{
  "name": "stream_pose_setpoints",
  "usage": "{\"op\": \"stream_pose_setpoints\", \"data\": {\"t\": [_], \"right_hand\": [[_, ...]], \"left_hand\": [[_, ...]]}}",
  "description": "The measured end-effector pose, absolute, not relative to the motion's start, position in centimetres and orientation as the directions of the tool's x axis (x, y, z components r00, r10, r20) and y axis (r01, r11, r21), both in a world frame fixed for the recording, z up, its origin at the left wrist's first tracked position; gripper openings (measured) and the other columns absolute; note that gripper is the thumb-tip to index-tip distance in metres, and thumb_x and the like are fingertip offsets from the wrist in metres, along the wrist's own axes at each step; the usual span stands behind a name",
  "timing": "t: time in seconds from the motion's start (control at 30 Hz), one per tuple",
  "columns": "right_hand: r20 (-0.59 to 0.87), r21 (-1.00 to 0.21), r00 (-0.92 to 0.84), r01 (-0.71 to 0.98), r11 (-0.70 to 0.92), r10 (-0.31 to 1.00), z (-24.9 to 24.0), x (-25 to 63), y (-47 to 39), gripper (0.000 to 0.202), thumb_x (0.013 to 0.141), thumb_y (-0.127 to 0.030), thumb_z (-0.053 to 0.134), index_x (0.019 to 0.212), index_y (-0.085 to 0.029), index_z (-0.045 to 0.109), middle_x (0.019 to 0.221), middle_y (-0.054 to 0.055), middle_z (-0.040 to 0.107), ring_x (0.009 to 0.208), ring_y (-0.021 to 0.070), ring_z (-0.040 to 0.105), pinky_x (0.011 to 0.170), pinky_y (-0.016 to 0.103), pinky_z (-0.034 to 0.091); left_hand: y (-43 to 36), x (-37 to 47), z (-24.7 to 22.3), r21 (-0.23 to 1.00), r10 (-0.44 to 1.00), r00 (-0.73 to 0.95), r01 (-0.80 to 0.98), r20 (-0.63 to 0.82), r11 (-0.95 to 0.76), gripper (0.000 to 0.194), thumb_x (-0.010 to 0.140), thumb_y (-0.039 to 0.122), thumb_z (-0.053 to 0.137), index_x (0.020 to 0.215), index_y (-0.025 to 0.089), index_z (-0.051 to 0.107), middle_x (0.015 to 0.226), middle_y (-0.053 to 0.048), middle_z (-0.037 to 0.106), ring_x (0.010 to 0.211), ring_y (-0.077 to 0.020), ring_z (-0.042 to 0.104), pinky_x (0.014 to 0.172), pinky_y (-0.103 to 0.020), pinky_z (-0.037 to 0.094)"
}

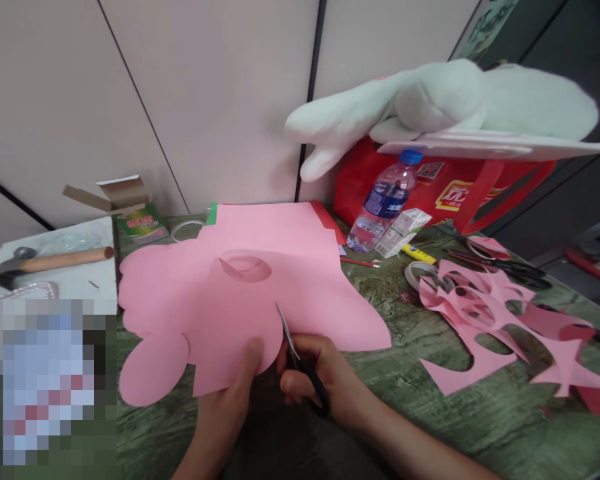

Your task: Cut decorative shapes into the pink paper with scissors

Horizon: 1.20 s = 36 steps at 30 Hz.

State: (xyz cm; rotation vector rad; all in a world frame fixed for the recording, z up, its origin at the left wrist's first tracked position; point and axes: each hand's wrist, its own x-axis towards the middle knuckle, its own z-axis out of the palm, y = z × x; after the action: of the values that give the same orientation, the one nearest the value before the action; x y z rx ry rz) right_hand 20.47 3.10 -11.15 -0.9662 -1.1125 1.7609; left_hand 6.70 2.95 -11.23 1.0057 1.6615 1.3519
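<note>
My left hand (237, 393) grips the lower edge of a pink paper sheet (230, 333), thumb on top and the other fingers hidden beneath. The sheet has a curved cut along its lower right side. In my right hand (320, 373) is a pair of scissors (291, 340) with black handles, the blades pointing up and away along that cut. How far the blades are apart is hard to make out. Behind lies more pink paper (275, 230), and to the left are cut rounded pink pieces (153, 370). A hole with a curled flap (245, 267) shows near the middle.
Pink paper scraps (485, 327) and a tape roll (427, 277) lie on the right of the green table (380, 393). A water bottle (385, 200), a small white box (403, 232) and a red bag (460, 193) stand behind. A hammer (55, 260) rests at left.
</note>
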Motion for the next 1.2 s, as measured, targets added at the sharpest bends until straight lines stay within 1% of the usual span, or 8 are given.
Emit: {"op": "stream_pose_setpoints", "data": {"t": [0.1,0.2,0.33,0.5,0.73,0.87,1.03,1.2], "right_hand": [[-0.189,-0.935,-0.364,-0.217,-0.281,0.912,-11.2,20.5,3.2,0.039,0.06,-0.045,0.081,0.067,-0.015,0.056,0.049,-0.007,0.05,0.044,0.0067,0.044,0.043,0.018,0.031],[-0.185,-0.938,-0.367,-0.211,-0.275,0.912,-11.2,20.5,3.2,0.04,0.06,-0.046,0.081,0.066,-0.015,0.056,0.049,-0.007,0.049,0.044,0.0069,0.044,0.042,0.019,0.031],[-0.17,-0.94,-0.372,-0.217,-0.263,0.913,-11.2,20.6,3.1,0.04,0.061,-0.047,0.08,0.067,-0.014,0.057,0.05,-0.006,0.051,0.044,0.0068,0.045,0.042,0.019,0.031],[-0.178,-0.938,-0.374,-0.214,-0.272,0.91,-11.0,20.7,3.3,0.043,0.059,-0.048,0.082,0.07,-0.014,0.058,0.053,-0.005,0.052,0.045,0.0068,0.042,0.043,0.02,0.03],[-0.119,-0.958,-0.356,-0.203,-0.201,0.927,-10.7,21.1,3.6,0.053,0.053,-0.059,0.081,0.066,-0.014,0.057,0.055,-0.007,0.043,0.05,0.006,0.034,0.046,0.021,0.028],[-0.135,-0.957,-0.376,-0.192,-0.219,0.917,-10.6,21.3,3.7,0.054,0.052,-0.059,0.082,0.067,-0.014,0.056,0.054,-0.007,0.042,0.05,0.0057,0.031,0.046,0.021,0.025],[-0.147,-0.955,-0.388,-0.184,-0.233,0.91,-10.5,21.4,3.7,0.053,0.051,-0.057,0.084,0.067,-0.015,0.057,0.054,-0.007,0.041,0.05,0.006,0.03,0.046,0.021,0.023],[-0.127,-0.956,-0.401,-0.194,-0.22,0.907,-10.6,21.5,3.7,0.05,0.054,-0.053,0.084,0.069,-0.014,0.056,0.055,-0.007,0.041,0.05,0.0057,0.03,0.046,0.02,0.023]], "left_hand": [[3.2,6.4,-11.8,0.984,0.9,-0.407,0.011,-0.158,0.177,0.047,0.063,0.051,0.073,0.094,0.018,0.063,0.096,-0.009,0.069,0.098,-0.0288,0.063,0.098,-0.046,0.046],[3.4,6.2,-12.3,0.981,0.9,-0.391,-0.071,-0.193,0.179,0.053,0.06,0.05,0.075,0.1,0.017,0.063,0.096,-0.008,0.068,0.1,-0.0276,0.062,0.101,-0.048,0.043],[3.3,6.3,-11.8,0.978,0.899,-0.39,-0.035,-0.202,0.205,0.056,0.058,0.054,0.075,0.099,0.017,0.064,0.095,-0.008,0.07,0.102,-0.03,0.062,0.104,-0.051,0.039],[3.2,6.4,-10.9,0.98,0.912,-0.372,0.031,-0.172,0.198,0.06,0.058,0.056,0.075,0.102,0.016,0.064,0.097,-0.01,0.071,0.106,-0.031,0.062,0.106,-0.047,0.038],[3.0,6.4,-10.5,0.972,0.903,-0.385,0.056,-0.189,0.227,0.058,0.058,0.053,0.077,0.101,0.015,0.067,0.098,-0.012,0.072,0.114,-0.0346,0.058,0.106,-0.046,0.039],[2.9,6.5,-10.3,0.97,0.902,-0.394,0.083,-0.178,0.228,0.055,0.06,0.052,0.075,0.101,0.016,0.067,0.101,-0.012,0.071,0.112,-0.0337,0.06,0.105,-0.047,0.04],[2.7,6.5,-10.2,0.98,0.916,-0.382,0.097,-0.126,0.175,0.047,0.064,0.05,0.073,0.096,0.017,0.068,0.094,-0.011,0.072,0.105,-0.0329,0.063,0.1,-0.047,0.045],[2.6,6.6,-10.1,0.981,0.912,-0.4,0.123,-0.087,0.147,0.053,0.064,0.05,0.071,0.104,0.016,0.065,0.098,-0.012,0.072,0.104,-0.0321,0.064,0.1,-0.046,0.046]]}}
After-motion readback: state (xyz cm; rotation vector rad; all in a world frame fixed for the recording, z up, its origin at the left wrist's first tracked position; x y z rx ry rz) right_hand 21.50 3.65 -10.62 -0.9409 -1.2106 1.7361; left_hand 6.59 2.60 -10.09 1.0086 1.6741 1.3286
